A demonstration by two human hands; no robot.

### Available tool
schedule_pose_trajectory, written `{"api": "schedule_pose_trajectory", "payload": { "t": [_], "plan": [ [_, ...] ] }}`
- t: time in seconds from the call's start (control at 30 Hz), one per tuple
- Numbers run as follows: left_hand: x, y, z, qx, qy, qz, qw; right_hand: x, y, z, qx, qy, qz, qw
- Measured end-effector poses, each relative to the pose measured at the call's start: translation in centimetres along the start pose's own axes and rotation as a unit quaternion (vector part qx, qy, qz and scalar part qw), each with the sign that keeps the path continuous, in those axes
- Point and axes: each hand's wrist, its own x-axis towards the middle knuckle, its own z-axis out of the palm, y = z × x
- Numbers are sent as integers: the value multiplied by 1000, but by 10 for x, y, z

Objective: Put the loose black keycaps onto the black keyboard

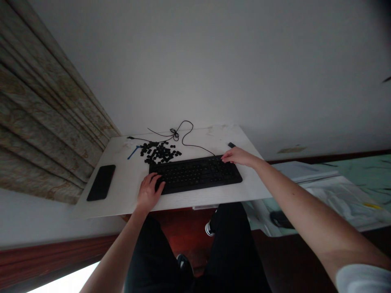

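Note:
A black keyboard [195, 173] lies near the front of the white table, its keys mostly hard to make out. My left hand [149, 189] grips its left end, thumb and fingers over the edge. Over its upper right corner, my right hand [238, 156] is closed in a pinch. A short dark piece [231, 144] sticks out behind those fingers, seemingly the end of a slim object in the hand; its kind does not show. Loose black keycaps [160, 152] are heaped behind the keyboard's left half. Beside the heap lies a thin blue tool [133, 152].
The keyboard's cable [192, 130], partly bundled, runs along the back of the table [128, 203]. A black phone [101, 182] lies at the left. Curtains [45, 114] hang on the left, and a lower surface with plastic bags [336, 195] stands at the right.

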Motion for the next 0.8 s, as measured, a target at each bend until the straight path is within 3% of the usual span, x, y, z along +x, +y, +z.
{"api": "schedule_pose_trajectory", "payload": {
  "t": [0.17, 0.8],
  "plan": [
    [0, 0, 0, 2, -6, -2, 1000, 9, -4, 3, -43, -1, -49, 998],
    [1, 1, -1, 0, -10, -2, 1000, 15, -3, 4, -31, -30, -24, 999]
  ]
}}
